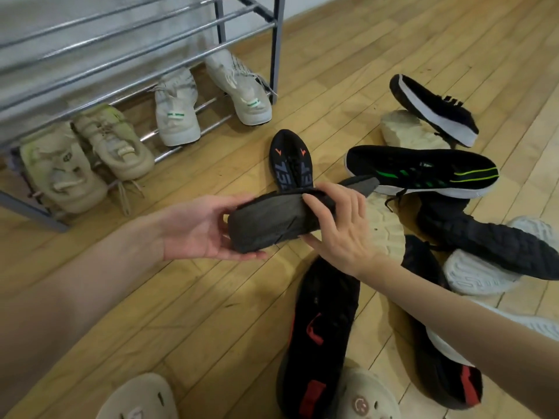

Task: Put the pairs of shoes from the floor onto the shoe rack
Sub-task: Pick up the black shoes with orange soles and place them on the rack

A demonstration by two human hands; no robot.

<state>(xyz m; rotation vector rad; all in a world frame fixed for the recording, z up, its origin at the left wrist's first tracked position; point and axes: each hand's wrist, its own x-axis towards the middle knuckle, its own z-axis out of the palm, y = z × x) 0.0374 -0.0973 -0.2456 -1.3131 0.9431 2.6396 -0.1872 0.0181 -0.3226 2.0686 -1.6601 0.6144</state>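
Where the frame ends at the bottom, two pale clogs are seen on the wooden floor, and just beyond them a black shoe with red marks lies lengthwise, its partner partly hidden under the right forearm. Above the floor, a dark grey shoe is held between both hands, sole side turned toward the camera. The left hand is placed under one end of it, palm up, with the fingers only lightly bent beneath the sole. The right hand is curled over the other end, fingers on top and thumb below, so that the shoe is gripped there. Behind the right hand a heap is made up of a black knit shoe, white soles and a black shoe with green stripes (lying on its side). A black shoe with orange marks stands alone nearer the rack, and a black-and-white shoe rests tilted on a cream sole. Farthest off, the shoe rack is seen with two pairs on its bottom bars: beige chunky sneakers at the left, cream high-tops at the right, heels outward.
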